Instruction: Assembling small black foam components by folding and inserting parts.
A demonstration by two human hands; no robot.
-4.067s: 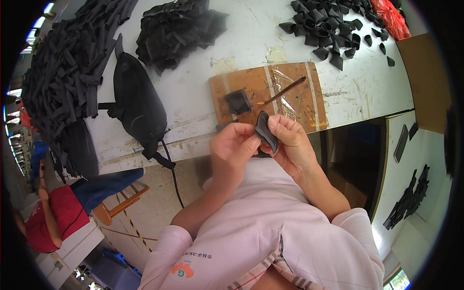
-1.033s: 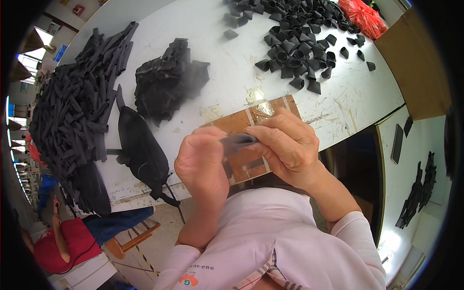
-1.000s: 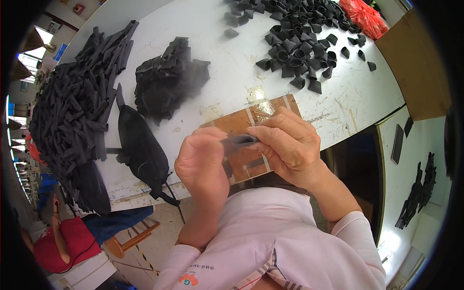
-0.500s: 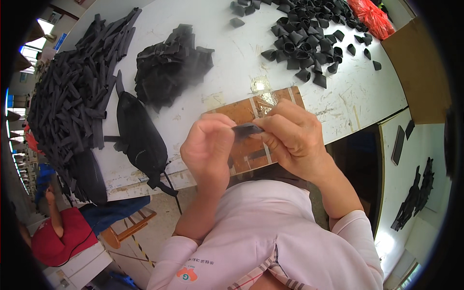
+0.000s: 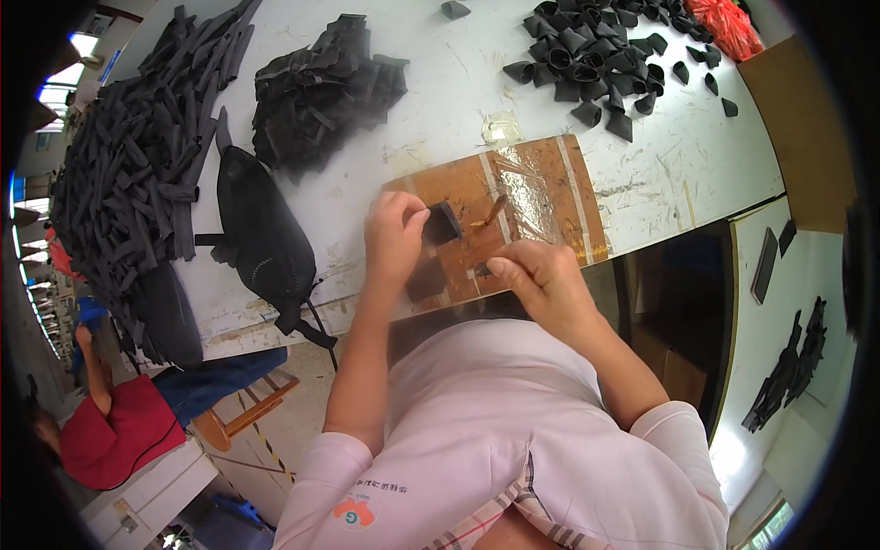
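Note:
My left hand (image 5: 394, 236) is closed, its thumb and fingers pinching the edge of a small black fabric piece (image 5: 445, 223) over a brown wooden board (image 5: 561, 213). Another dark flat piece (image 5: 426, 280) lies on the board just below that hand. To the right, my right hand (image 5: 543, 282) is curled above the board's near edge, thumb against the bent fingers. Whatever it may hold is hidden. A thin brown pointed thing (image 5: 495, 211) shows on the board between the hands. The board has strips of clear tape across it.
Folded black strips (image 5: 137, 174) are heaped at the left of the white table (image 5: 678, 197). Beside them are a black pouch-like bundle (image 5: 261, 234) and a stack of black pieces (image 5: 321, 96). Black tube-shaped pieces (image 5: 587, 60), a red plastic bag (image 5: 724, 27) and cardboard (image 5: 807, 137) stand at far right.
My hands, which met on one black piece held up, have parted. The left has lowered with a black piece to the board; the right has let go of it and moved down.

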